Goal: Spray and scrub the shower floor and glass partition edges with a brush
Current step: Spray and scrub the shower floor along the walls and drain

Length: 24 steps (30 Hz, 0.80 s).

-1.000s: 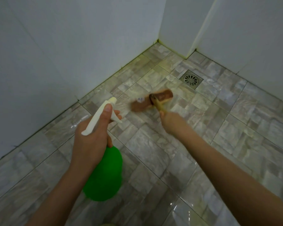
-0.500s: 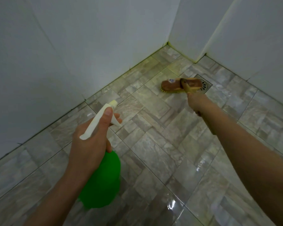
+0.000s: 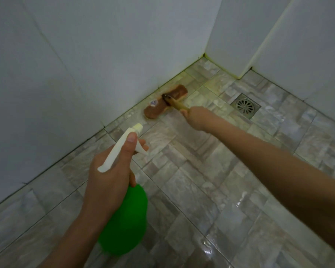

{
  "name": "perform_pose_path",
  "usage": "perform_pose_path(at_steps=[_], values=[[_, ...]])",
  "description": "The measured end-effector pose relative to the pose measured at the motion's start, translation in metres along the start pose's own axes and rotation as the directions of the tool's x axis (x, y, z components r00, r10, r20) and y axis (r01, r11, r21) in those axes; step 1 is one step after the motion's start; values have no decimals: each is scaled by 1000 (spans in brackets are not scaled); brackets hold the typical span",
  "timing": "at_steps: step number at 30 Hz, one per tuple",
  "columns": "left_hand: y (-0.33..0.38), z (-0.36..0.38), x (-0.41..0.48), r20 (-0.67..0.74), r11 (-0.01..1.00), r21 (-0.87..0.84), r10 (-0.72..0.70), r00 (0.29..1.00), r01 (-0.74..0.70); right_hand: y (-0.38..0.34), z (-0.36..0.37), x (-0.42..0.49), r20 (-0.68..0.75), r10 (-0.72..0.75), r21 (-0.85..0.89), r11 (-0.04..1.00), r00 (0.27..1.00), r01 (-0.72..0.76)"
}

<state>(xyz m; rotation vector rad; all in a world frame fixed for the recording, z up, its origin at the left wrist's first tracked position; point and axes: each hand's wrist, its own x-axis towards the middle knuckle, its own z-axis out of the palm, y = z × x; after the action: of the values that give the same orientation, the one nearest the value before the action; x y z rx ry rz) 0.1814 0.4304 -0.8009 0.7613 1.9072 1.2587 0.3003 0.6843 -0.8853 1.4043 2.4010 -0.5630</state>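
Note:
My left hand (image 3: pixel 112 173) grips a green spray bottle (image 3: pixel 126 223) by its neck, thumb lying along the white trigger head (image 3: pixel 120 147), nozzle pointing toward the far wall. My right hand (image 3: pixel 196 117) holds the yellow handle of a brown scrub brush (image 3: pixel 165 104). The brush head lies on the grey stone-pattern floor tiles (image 3: pixel 191 180), right against the base of the left white wall (image 3: pixel 85 64). The fingers of my right hand are hidden behind its back.
A round metal floor drain (image 3: pixel 245 106) sits to the right of the brush. White walls meet in a corner (image 3: pixel 204 55) with yellowish grout along the floor joint. The tiles near the bottom right shine wet.
The brush has swept from beside the drain leftward to the base of the left wall. My left hand with the bottle has stayed in about the same place.

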Motion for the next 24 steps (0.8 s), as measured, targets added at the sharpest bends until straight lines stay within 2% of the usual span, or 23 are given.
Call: perform_pose_path(at_steps=[2, 4, 6, 11, 17, 19, 24], values=[[5, -7, 1, -8, 1000, -5, -16, 1000, 16, 29, -4, -21, 60, 19, -65, 998, 998, -15], [12, -12, 4, -1, 998, -47, -39, 999, 39, 55, -11, -43, 96, 96, -95, 992, 991, -87], [10, -19, 10, -22, 993, -77, -87, 996, 85, 52, -22, -28, 116, 93, -179, 981, 989, -72], [-1, -12, 23, -2, 999, -35, -41, 999, 41, 17, -36, 56, -10, -74, -174, 982, 997, 71], [0, -9, 33, 21, 997, -78, -10, 1000, 12, 105, -45, 24, 66, 49, -257, 966, 997, -30], [1, -6, 36, 26, 996, -85, -22, 999, 25, 101, -54, 40, 37, 17, -278, 961, 999, -6], [3, 10, 44, 7, 995, -95, -41, 999, 42, 60, -65, 102, -98, -57, -198, 980, 994, 37]])
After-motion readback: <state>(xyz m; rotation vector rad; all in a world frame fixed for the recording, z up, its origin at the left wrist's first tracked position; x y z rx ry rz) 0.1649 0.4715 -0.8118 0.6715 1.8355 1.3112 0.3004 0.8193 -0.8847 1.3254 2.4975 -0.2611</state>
